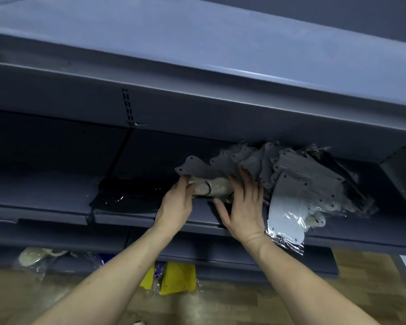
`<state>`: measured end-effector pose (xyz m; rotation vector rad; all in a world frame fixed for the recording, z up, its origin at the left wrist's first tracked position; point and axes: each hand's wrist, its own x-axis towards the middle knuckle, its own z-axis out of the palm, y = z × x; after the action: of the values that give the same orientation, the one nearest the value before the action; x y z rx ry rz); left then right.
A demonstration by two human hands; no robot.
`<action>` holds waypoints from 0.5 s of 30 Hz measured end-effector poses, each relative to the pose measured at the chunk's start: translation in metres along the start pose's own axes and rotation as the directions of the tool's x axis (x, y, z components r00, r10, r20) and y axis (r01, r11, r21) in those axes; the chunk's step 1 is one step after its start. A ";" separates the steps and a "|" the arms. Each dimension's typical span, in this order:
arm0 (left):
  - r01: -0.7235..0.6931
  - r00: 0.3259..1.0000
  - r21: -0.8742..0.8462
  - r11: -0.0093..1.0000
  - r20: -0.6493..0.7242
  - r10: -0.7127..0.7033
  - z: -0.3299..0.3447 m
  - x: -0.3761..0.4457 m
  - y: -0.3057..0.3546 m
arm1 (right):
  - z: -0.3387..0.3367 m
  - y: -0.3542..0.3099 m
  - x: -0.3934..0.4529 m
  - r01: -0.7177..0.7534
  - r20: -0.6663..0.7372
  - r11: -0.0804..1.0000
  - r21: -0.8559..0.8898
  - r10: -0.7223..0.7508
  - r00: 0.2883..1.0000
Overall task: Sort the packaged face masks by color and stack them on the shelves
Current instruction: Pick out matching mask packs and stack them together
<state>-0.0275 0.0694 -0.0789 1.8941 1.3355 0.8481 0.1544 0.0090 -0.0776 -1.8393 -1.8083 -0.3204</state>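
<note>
On the dark middle shelf point(56, 191) my left hand point(177, 205) grips the left end of a bundle of beige packaged masks point(215, 187) bound with a black band. My right hand point(243, 205) lies at the bundle's right end with fingers spread straight against it and against a loose heap of grey packaged masks point(291, 174). One grey mask in clear wrap point(287, 214) hangs over the shelf's front edge. A flat stack of black packaged masks point(124, 198) sits to the left of my hands.
The shelf above point(197, 73) overhangs closely. Beneath, on a lower shelf, lie beige masks in plastic point(36, 256), yellow packaged masks point(177, 277) and something blue point(159, 269). A wooden floor point(220, 306) shows below. A dark upright panel point(403, 174) closes the shelf at right.
</note>
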 end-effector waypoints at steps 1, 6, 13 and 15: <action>0.017 0.999 -0.037 0.999 -0.033 -0.018 0.000 -0.001 0.001 | -0.001 0.000 0.000 0.007 -0.010 1.000 -0.005 -0.007 1.000; 0.037 0.991 -0.113 0.993 -0.121 -0.051 -0.001 -0.004 0.005 | 0.001 0.003 0.000 0.025 -0.038 0.999 -0.021 -0.025 0.999; -0.015 0.988 -0.103 0.995 -0.157 -0.002 0.001 -0.006 0.005 | 0.002 0.004 0.000 -0.008 -0.052 0.998 -0.063 0.004 0.999; -0.013 0.985 -0.124 0.992 -0.171 -0.009 0.001 -0.005 0.007 | 0.003 0.004 0.000 -0.027 -0.048 0.997 -0.067 0.024 0.999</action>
<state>-0.0244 0.0631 -0.0741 1.7580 1.3480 1.0911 0.1575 0.0109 -0.0809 -1.8830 -1.7601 -0.4167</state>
